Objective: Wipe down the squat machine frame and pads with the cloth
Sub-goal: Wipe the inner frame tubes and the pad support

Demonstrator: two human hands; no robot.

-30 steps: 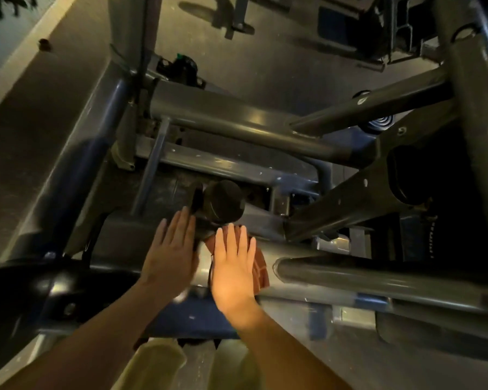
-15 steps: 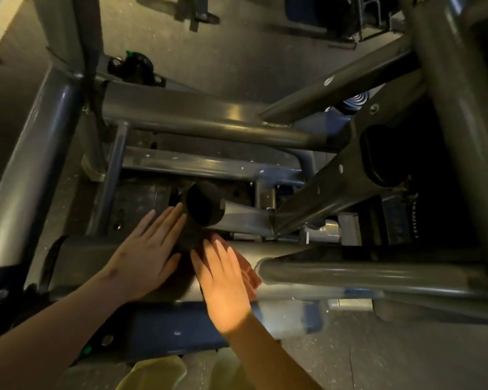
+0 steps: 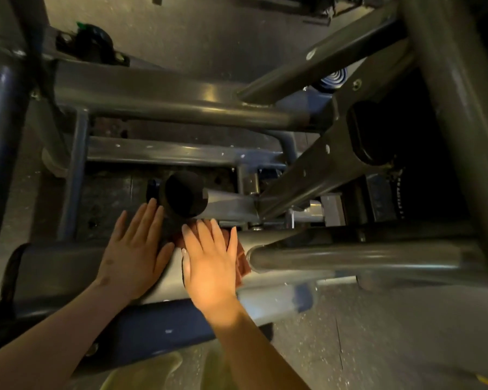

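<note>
Currently: right hand (image 3: 209, 266) flat on reddish cloth (image 3: 242, 264), fingers (image 3: 203, 235) straight, slightly apart, pressing cloth onto near frame beam (image 3: 59, 266), just below black round pad (image 3: 185, 197). Left hand (image 3: 133, 254) beside it, fingers straight, bare on beam, holding nothing. Judgement: wipe along beam's length, firm even pressure, work cloth round tube joint (image 3: 265, 257), left hand bracing. No brand, label or writing readable.
</note>
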